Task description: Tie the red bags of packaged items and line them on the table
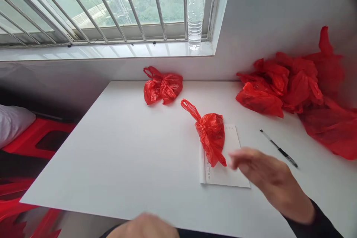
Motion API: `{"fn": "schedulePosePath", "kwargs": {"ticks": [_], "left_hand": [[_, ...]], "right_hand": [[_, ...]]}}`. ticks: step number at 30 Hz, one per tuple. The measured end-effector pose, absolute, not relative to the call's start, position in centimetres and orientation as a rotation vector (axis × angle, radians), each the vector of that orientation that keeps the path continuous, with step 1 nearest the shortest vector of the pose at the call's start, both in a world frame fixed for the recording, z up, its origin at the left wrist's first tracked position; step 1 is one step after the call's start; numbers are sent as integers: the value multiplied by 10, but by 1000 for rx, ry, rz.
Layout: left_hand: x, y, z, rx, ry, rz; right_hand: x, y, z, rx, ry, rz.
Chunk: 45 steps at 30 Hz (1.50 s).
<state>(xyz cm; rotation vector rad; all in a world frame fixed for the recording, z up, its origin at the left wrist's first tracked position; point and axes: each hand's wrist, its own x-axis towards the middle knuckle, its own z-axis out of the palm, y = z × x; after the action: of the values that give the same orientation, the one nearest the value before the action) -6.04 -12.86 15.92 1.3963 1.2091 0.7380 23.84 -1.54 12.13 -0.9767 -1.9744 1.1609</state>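
Observation:
A knotted red plastic bag lies on an open notebook, its looped handle stretching toward the upper left. Just right of that bag, above the notebook's right edge, is my right hand. Motion blurs it, but its fingers reach forward with nothing visible in them, and a small gap separates them from the bag. My left hand shows only as a blurred back at the bottom edge, in front of the table, its fingers hidden. A black pen rests to the right of the notebook.
Two tied red bags sit at the white table's back edge. Crumpled red bags are heaped at the back right. A clear bottle stands on the sill of the barred window. Red stools are on the left.

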Motion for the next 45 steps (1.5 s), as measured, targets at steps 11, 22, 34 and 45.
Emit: {"fn": "schedulePosePath", "kwargs": {"ticks": [11,22,34,45], "left_hand": [[28,-3,51,1376,1693,1058],[-5,-34,97,1451,1481,1132],[-13,-58,86,1596,1623,1109],[-16,-68,86,1545,1623,1168]], "right_hand": [[184,105,65,-948,-2493,533],[212,27,88,-1197,-2127,1039],[184,-1,69,-1082,-2074,1104],[177,-10,59,-1118,-1985,1044]]}}
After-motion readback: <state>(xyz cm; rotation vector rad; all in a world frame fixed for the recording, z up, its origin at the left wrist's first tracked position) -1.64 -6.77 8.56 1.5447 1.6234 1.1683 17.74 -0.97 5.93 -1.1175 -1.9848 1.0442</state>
